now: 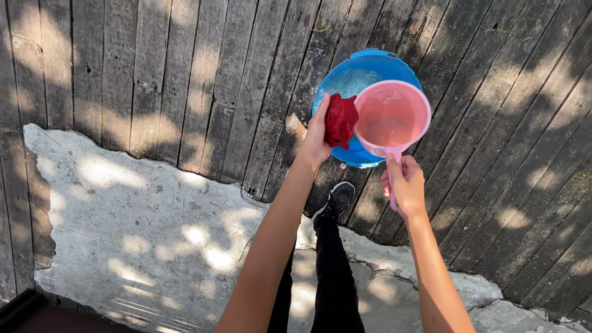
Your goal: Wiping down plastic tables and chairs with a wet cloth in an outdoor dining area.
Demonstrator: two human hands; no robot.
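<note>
We are holding both hands out over the blue basin [345,80], which is standing on the dark wooden planks [185,74] just beyond our black shoe [336,200]. Our left hand [316,135] is gripping a dark red cloth [340,120], bunched up and hanging over the near left part of the basin. Our right hand [404,185] is closing around the handle of a pink scoop [393,115] — the handle is pointing back toward us, and the round bowl is lying away from the hand, above the basin's right side, with some water in it as far as we can tell. The cloth and the rim of the scoop are sitting just beside each other, nearly touching; the cloth is on the left of the scoop and the left hand is the nearer one to it. The long axis of the scoop is running almost straight from us outward — slightly tilted to the left. Pale concrete [154,234] is lying under our arms.
</note>
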